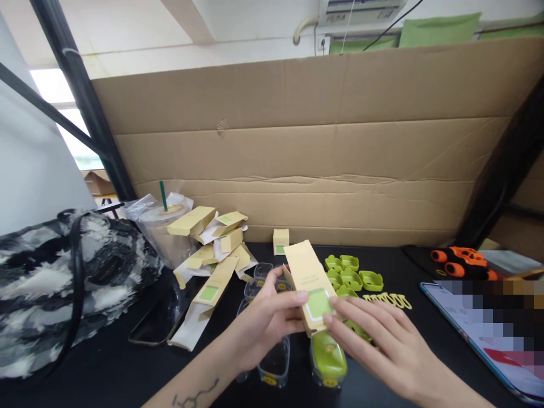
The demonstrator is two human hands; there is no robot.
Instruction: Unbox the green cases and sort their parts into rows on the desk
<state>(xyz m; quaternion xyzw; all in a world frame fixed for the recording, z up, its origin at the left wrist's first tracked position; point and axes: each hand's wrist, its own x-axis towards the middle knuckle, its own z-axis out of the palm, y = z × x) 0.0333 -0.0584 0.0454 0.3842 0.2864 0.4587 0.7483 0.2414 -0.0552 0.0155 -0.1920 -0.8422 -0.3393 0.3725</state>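
Note:
A tan carton with a green label point(308, 277) is tilted above the black table. My left hand point(270, 311) grips its left side, thumb on the front near the label. Fingertips of my right hand point(378, 340) touch the carton's lower right edge. Below the carton stands a clear container with a green lid point(328, 357). Left of that is a clear container without a lid point(274, 362). Several green lids point(349, 279) and a row of pale yellow rings point(389, 300) lie to the right of the carton.
Opened cartons point(215, 283) are piled at left, beside a bagged cup point(165, 226), a dark phone point(159, 317) and a black-and-white furry bag point(85, 272). A small box point(281, 241) stands behind. At right are an orange toy car point(465, 258) and a tablet point(467, 328). A cardboard wall point(297, 153) closes the back.

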